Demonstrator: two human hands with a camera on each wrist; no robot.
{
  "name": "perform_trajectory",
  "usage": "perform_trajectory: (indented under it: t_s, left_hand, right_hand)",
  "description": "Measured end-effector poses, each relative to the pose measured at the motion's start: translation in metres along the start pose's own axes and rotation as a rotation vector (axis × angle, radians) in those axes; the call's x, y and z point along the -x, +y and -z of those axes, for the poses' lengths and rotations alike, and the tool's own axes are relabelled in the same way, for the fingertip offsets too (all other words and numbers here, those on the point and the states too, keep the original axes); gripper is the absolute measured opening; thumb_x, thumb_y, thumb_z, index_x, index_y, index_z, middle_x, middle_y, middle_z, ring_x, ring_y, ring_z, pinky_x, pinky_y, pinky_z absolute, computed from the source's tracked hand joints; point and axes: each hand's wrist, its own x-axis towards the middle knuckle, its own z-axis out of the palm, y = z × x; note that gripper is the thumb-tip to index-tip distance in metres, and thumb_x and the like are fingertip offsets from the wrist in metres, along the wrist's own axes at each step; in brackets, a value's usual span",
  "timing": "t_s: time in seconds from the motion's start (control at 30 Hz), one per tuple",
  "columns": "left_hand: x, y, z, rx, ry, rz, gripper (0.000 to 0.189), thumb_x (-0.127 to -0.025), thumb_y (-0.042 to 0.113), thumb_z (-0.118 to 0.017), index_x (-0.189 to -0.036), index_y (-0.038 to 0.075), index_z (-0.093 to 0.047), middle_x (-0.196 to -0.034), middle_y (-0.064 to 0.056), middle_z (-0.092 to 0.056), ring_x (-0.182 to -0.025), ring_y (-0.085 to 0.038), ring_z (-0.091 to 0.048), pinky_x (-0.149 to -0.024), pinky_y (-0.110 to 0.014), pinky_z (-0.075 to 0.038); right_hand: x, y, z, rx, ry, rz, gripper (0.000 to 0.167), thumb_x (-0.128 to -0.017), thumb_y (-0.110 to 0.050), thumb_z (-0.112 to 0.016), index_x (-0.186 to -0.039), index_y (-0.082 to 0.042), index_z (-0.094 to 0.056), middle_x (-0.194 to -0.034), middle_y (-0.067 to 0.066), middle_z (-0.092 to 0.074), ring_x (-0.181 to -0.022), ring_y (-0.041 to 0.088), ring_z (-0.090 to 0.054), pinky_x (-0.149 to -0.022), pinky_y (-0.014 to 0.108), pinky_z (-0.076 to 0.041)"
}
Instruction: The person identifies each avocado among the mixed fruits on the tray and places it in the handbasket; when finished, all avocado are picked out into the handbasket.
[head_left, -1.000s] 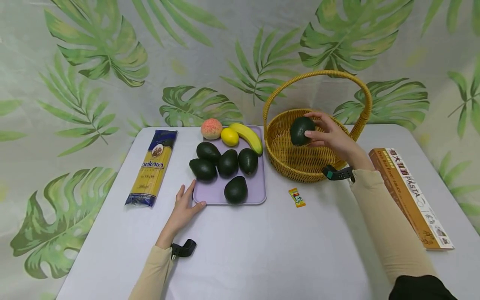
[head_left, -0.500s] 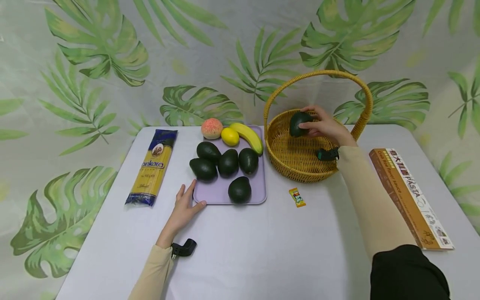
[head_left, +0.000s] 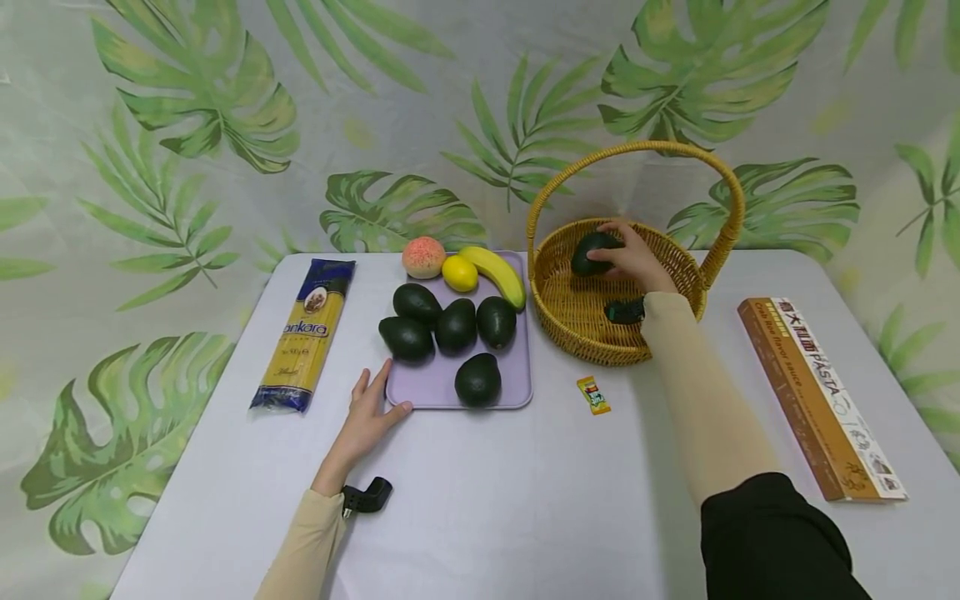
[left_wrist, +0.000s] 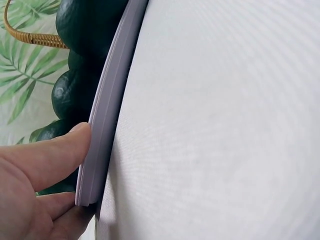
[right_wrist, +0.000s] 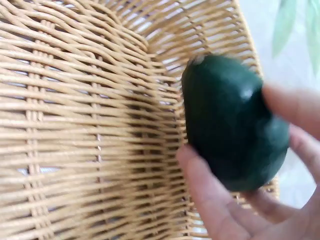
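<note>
My right hand (head_left: 636, 257) grips a dark green avocado (head_left: 588, 254) inside the wicker basket (head_left: 577, 342). In the right wrist view, the thumb and fingers lie around the avocado (right_wrist: 230, 125), close to the woven wall. Left of the basket is a lilac tray (head_left: 420, 392) bearing several more avocados (head_left: 478, 381), a lemon (head_left: 460, 273), a banana (head_left: 495, 273) and a peach (head_left: 423, 257). At the tray's near left corner rests my left hand (head_left: 367, 425), fingers fairly straight. The left wrist view has its thumb touching the tray rim (left_wrist: 102, 135).
A pasta packet (head_left: 306, 333) lies at the left of the table. Just before the basket is a small yellow candy wrapper (head_left: 594, 395). A long brown and white pasta box (head_left: 821, 400) lies at the right. The tall basket handle (head_left: 637, 147) arches over the opening.
The right hand has carried its avocado left and down, deeper into the basket. On the tray, the nearest avocado has rolled slightly right. My left hand has stayed in place.
</note>
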Motion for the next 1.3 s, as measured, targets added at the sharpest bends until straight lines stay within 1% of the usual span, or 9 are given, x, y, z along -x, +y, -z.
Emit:
perform_trajectory:
  t_s: [0.1, 0.2, 0.4, 0.53, 0.73, 0.87, 0.97, 1.1, 1.3]
  left_hand:
    - [0.0, 0.0, 0.0, 0.0, -0.001, 0.001, 0.079, -0.092, 0.02, -0.066, -0.152, 0.003, -0.018, -0.155, -0.025, -0.011, -0.142, -0.04, 0.006, -0.107, -0.066, -0.006]
    - [-0.001, -0.001, 0.0, -0.003, -0.006, 0.011, 0.079, -0.092, 0.021, -0.066, -0.153, 0.004, -0.018, -0.155, -0.026, -0.009, -0.142, -0.039, 0.006, -0.107, -0.066, -0.007]
    - [-0.001, -0.001, -0.001, 0.002, -0.004, 0.011, 0.079, -0.091, 0.021, -0.066, -0.152, 0.003, -0.019, -0.155, -0.026, -0.01, -0.142, -0.04, 0.005, -0.106, -0.067, -0.007]
    - [-0.002, -0.002, -0.002, 0.0, -0.004, 0.004, 0.079, -0.092, 0.021, -0.065, -0.152, 0.003, -0.019, -0.155, -0.024, -0.013, -0.142, -0.04, 0.006, -0.106, -0.066, -0.006]
    - [-0.001, -0.001, 0.0, -0.003, -0.013, 0.018, 0.079, -0.092, 0.023, -0.065, -0.153, 0.004, -0.018, -0.155, -0.027, -0.008, -0.142, -0.04, 0.005, -0.106, -0.067, -0.007]
    - [-0.001, 0.0, 0.001, -0.002, -0.016, 0.021, 0.079, -0.093, 0.023, -0.065, -0.153, 0.005, -0.018, -0.155, -0.028, -0.005, -0.142, -0.041, 0.006, -0.105, -0.068, -0.007]
    - [0.0, 0.0, 0.0, -0.004, -0.015, 0.018, 0.079, -0.093, 0.023, -0.065, -0.153, 0.005, -0.018, -0.155, -0.027, -0.006, -0.142, -0.041, 0.006, -0.106, -0.067, -0.006]
    - [0.0, 0.001, 0.0, 0.002, -0.008, 0.011, 0.078, -0.092, 0.022, -0.065, -0.152, 0.004, -0.018, -0.155, -0.025, -0.01, -0.142, -0.04, 0.006, -0.106, -0.066, -0.006]
    - [0.001, 0.003, 0.0, 0.004, -0.006, 0.009, 0.078, -0.092, 0.021, -0.065, -0.152, 0.003, -0.018, -0.155, -0.025, -0.011, -0.142, -0.04, 0.006, -0.107, -0.066, -0.006]
  right_hand:
    - [0.001, 0.0, -0.003, 0.004, -0.02, -0.029, 0.061, -0.094, -0.017, -0.061, -0.147, -0.011, -0.031, -0.154, 0.025, -0.008, -0.105, 0.038, -0.057, -0.09, 0.046, -0.049]
    - [0.004, -0.005, -0.005, 0.075, -0.047, -0.055, 0.059, -0.098, -0.012, -0.052, -0.15, -0.006, -0.025, -0.153, 0.026, -0.011, -0.111, 0.042, -0.054, -0.095, 0.048, -0.044]
    - [0.01, -0.009, 0.002, 0.134, -0.086, -0.026, 0.057, -0.1, -0.011, -0.05, -0.15, -0.002, -0.024, -0.153, 0.026, -0.012, -0.106, 0.036, -0.059, -0.093, 0.047, -0.046]
    - [0.02, -0.01, 0.011, 0.101, -0.088, 0.031, 0.055, -0.1, -0.014, -0.051, -0.148, 0.001, -0.027, -0.148, 0.027, -0.024, -0.107, 0.035, -0.059, -0.091, 0.044, -0.048]
    - [0.046, -0.015, 0.011, -0.048, -0.129, 0.153, 0.048, -0.1, -0.02, -0.052, -0.142, 0.0, -0.037, -0.138, 0.021, -0.039, -0.107, 0.03, -0.06, -0.092, 0.039, -0.048]
    - [0.065, -0.017, -0.003, -0.101, -0.184, 0.191, 0.04, -0.099, -0.021, -0.053, -0.135, -0.004, -0.045, -0.13, 0.014, -0.047, -0.105, 0.027, -0.061, -0.089, 0.036, -0.049]
    - [0.075, -0.015, -0.017, -0.092, -0.236, 0.218, 0.037, -0.099, -0.02, -0.053, -0.133, -0.004, -0.047, -0.129, 0.015, -0.049, -0.105, 0.03, -0.06, -0.089, 0.037, -0.05]
    - [0.087, -0.011, -0.041, -0.048, -0.296, 0.236, 0.04, -0.098, -0.019, -0.056, -0.133, -0.003, -0.047, -0.132, 0.02, -0.046, -0.103, 0.033, -0.06, -0.088, 0.04, -0.05]
    - [0.097, -0.005, -0.081, 0.03, -0.435, 0.252, 0.041, -0.095, -0.013, -0.059, -0.133, -0.002, -0.048, -0.133, 0.017, -0.047, -0.1, 0.032, -0.062, -0.084, 0.046, -0.052]
